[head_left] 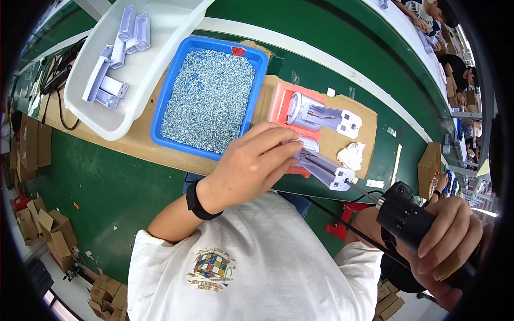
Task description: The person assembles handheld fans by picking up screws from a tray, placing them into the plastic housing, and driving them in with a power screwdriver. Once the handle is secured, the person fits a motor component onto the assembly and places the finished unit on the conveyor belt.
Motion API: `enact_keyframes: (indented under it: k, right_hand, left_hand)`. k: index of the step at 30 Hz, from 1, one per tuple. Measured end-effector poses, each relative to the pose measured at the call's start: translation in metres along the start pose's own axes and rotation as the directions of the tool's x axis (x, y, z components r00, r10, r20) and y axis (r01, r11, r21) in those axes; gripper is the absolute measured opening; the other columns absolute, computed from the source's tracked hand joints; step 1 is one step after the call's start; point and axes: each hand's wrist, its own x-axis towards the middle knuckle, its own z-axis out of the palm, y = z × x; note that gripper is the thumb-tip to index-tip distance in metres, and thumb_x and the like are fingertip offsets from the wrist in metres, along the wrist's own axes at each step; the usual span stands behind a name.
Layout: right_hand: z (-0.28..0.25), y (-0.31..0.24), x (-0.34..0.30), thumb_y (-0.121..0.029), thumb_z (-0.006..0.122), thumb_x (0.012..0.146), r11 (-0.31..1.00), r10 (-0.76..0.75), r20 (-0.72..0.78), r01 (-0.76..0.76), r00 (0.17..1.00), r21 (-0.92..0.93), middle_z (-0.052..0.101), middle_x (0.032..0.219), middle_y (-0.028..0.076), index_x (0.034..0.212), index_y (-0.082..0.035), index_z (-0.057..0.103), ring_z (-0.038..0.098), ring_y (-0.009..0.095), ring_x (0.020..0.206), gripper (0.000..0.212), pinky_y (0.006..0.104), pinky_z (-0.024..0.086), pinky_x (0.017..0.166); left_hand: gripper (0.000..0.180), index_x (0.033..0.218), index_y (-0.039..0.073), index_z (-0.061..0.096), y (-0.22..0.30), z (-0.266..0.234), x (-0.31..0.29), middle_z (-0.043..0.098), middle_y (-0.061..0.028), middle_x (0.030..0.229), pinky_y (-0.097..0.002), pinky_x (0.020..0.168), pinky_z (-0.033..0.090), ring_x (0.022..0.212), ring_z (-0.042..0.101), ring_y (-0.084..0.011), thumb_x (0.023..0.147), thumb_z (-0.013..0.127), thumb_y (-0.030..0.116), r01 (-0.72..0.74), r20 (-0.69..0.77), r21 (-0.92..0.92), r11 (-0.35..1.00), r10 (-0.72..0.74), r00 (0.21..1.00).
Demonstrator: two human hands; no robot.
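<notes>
My left hand (249, 163), with a black band at its wrist, has its fingers closed on the round end of a pale lilac plastic bracket (327, 170). That bracket rests on a pink foam block (278, 104). My right hand (450, 232) is wrapped round a black electric screwdriver (404, 219). Its long thin bit reaches through the square end of the held bracket and along its channel; the tip is near my left fingers and I cannot make it out. Beside it on the foam lies a second lilac bracket (334, 119), untouched.
A blue tray (156, 115) full of small silvery screws stands left of the foam. Farther left, a white bin (115, 125) holds several lilac parts. Cardboard (369, 117) covers part of the green bench; crumpled white paper (352, 155) lies on it. A dark cable hangs from the screwdriver.
</notes>
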Motion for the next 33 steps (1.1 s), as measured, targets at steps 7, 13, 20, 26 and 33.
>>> enact_keyframes:
  k: [7,13,20,26,33]
  right_hand:
    - [0.006,-0.019,0.017,-0.059,0.061,0.098,0.932,0.355,0.148,-0.335,0.923,-0.14,0.065,0.093,0.003,0.145,-0.014,0.043,0.065,0.018,0.07,0.068,0.0316,0.057,0.065]
    - [0.03,-0.012,0.007,-0.049,0.06,0.102,0.942,0.289,-0.044,-0.293,0.956,-0.164,0.062,0.081,0.007,0.146,-0.009,0.042,0.065,0.022,0.063,0.062,0.0368,0.059,0.051]
    - [0.031,0.003,0.011,-0.048,0.062,0.101,0.945,0.312,-0.013,-0.312,0.95,-0.103,0.062,0.081,0.007,0.14,-0.006,0.044,0.065,0.022,0.064,0.06,0.0371,0.059,0.051]
    - [0.034,0.019,0.029,-0.044,0.068,0.098,0.936,0.346,0.024,-0.343,0.938,-0.081,0.062,0.078,0.006,0.13,-0.003,0.048,0.065,0.018,0.06,0.056,0.0326,0.058,0.051]
    - [0.015,0.028,0.019,-0.046,0.094,0.074,0.994,0.098,0.049,-0.095,0.994,-0.051,0.065,0.07,0.0,0.111,-0.003,0.05,0.066,0.008,0.055,0.072,0.0169,0.057,0.058]
  left_hand:
    - [0.033,0.103,-0.001,0.074,-0.004,-0.001,-0.005,0.072,-0.0126,0.11,-0.0378,0.08,0.058,0.096,0.07,-0.0304,0.073,0.086,0.003,0.044,0.011,0.038,0.998,-0.045,0.999]
    - [0.03,0.102,-0.001,0.074,-0.004,-0.001,-0.004,0.072,-0.0127,0.11,-0.0385,0.081,0.058,0.096,0.07,-0.0306,0.075,0.086,0.004,0.05,0.03,0.03,0.998,-0.05,0.998]
    - [0.028,0.102,-0.002,0.074,-0.004,-0.001,-0.004,0.072,-0.0127,0.109,-0.0384,0.08,0.058,0.096,0.071,-0.0304,0.076,0.084,0.003,0.063,0.038,0.018,0.998,-0.064,0.997]
    - [0.026,0.102,-0.003,0.075,-0.001,-0.001,-0.006,0.071,-0.0122,0.109,-0.0374,0.079,0.059,0.095,0.071,-0.0302,0.077,0.082,0.001,0.083,0.046,0.038,0.996,-0.085,0.995]
    - [0.021,0.101,-0.001,0.074,-0.001,-0.001,-0.004,0.069,-0.0095,0.108,-0.0369,0.079,0.058,0.096,0.069,-0.0275,0.081,0.078,0.004,0.076,0.051,0.076,0.994,-0.08,0.996]
